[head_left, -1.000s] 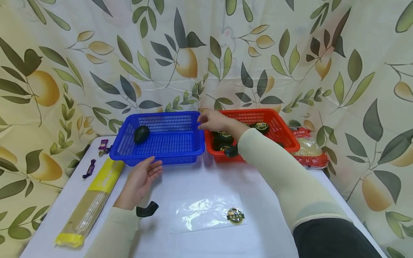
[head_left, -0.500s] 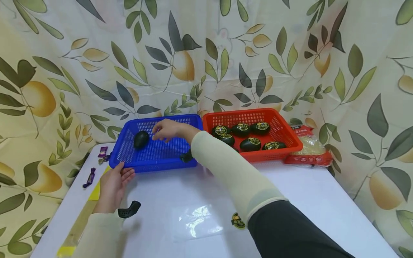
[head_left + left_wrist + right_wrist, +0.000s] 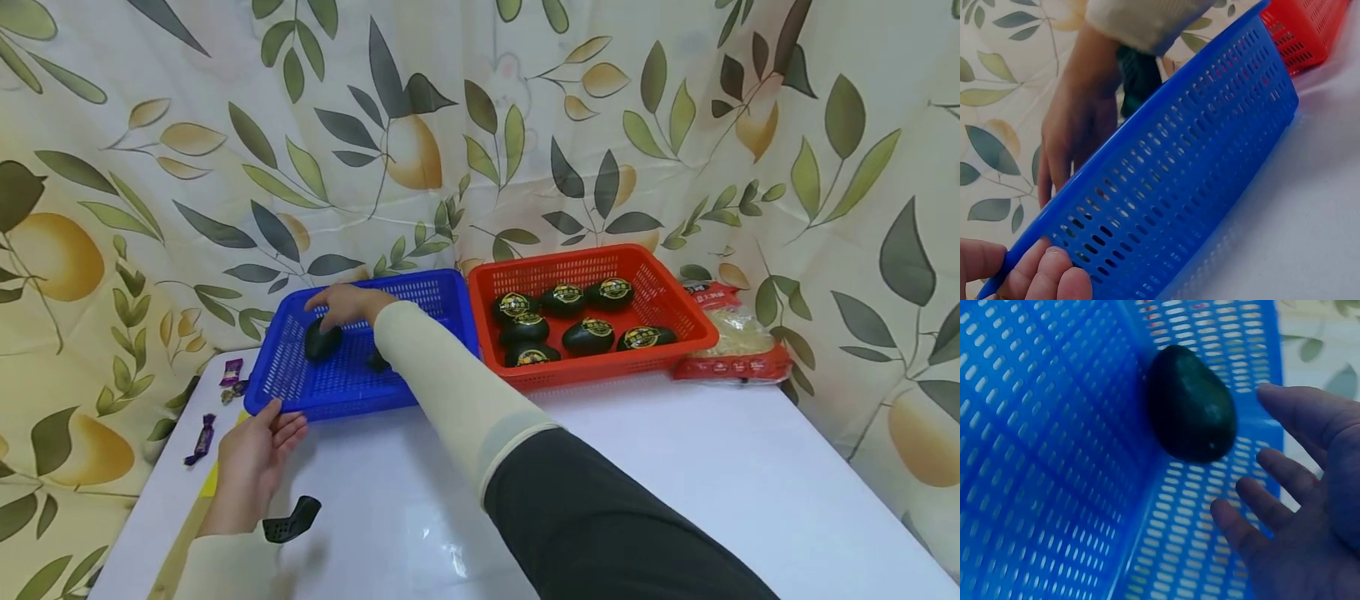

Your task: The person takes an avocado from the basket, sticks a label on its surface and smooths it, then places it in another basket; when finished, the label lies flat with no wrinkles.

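Note:
A blue plastic basket (image 3: 330,407) stands at the back left of the white table, and one dark oval egg (image 3: 322,342) lies in its far left corner. My right hand (image 3: 341,304) reaches across the basket and hovers just over that egg (image 3: 1192,406), fingers (image 3: 1285,475) spread and holding nothing. My left hand (image 3: 255,454) lies on the table, its straight fingertips (image 3: 1047,275) touching the basket's front left corner (image 3: 1197,169). Right of the blue basket, a red basket (image 3: 678,310) holds several dark eggs (image 3: 588,335) with gold labels.
A red noodle packet (image 3: 738,342) lies right of the red basket. Purple wrapped sweets (image 3: 201,437) sit by the table's left edge. A yellow packet (image 3: 210,482) is mostly hidden under my left arm. A leaf-print curtain hangs close behind.
My right hand has swung left from the red basket, across the blue basket, to the egg in its far corner. My left hand slid left along the blue basket's front.

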The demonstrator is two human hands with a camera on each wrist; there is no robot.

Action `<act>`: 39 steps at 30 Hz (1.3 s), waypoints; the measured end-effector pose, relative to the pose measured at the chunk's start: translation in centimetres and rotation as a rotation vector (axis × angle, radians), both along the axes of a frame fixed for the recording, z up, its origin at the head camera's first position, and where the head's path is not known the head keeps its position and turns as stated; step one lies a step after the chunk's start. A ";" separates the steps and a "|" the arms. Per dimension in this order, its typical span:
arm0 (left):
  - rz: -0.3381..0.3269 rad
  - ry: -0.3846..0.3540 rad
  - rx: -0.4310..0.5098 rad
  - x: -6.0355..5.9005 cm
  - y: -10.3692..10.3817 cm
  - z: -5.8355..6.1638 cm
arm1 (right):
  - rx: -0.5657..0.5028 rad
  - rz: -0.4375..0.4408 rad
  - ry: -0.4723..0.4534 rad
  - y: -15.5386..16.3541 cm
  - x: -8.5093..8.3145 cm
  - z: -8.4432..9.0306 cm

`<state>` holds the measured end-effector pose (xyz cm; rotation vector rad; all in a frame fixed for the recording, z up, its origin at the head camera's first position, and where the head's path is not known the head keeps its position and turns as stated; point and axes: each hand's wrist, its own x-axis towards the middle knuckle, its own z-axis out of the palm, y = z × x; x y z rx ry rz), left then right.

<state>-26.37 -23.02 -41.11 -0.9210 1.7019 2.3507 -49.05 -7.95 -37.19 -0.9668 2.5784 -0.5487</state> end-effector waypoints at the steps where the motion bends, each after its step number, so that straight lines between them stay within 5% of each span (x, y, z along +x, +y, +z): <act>1: -0.001 0.001 0.002 0.2 0.1 0.0 | 0.048 0.005 0.001 -0.4 0.2 -0.1; 9: -0.015 -0.001 0.007 1.4 1.5 0.1 | 0.333 0.025 -0.035 -1.8 2.2 -0.5; 17: -0.027 0.014 0.007 1.6 2.4 0.0 | 0.382 -0.086 -0.102 -0.6 3.0 -0.6; 24: 0.001 0.022 0.034 1.9 2.3 -0.3 | 0.202 -0.112 -0.137 0.3 3.2 0.1; 29: 0.012 0.017 0.073 2.1 1.5 0.0 | 0.060 -0.045 -0.100 1.5 4.7 1.4; 35: 0.006 0.003 0.084 1.4 0.2 0.6 | -0.081 0.028 0.094 5.7 7.6 3.3; 39: -0.007 0.010 0.079 0.4 0.0 1.0 | -0.207 -0.027 0.066 10.2 10.7 4.1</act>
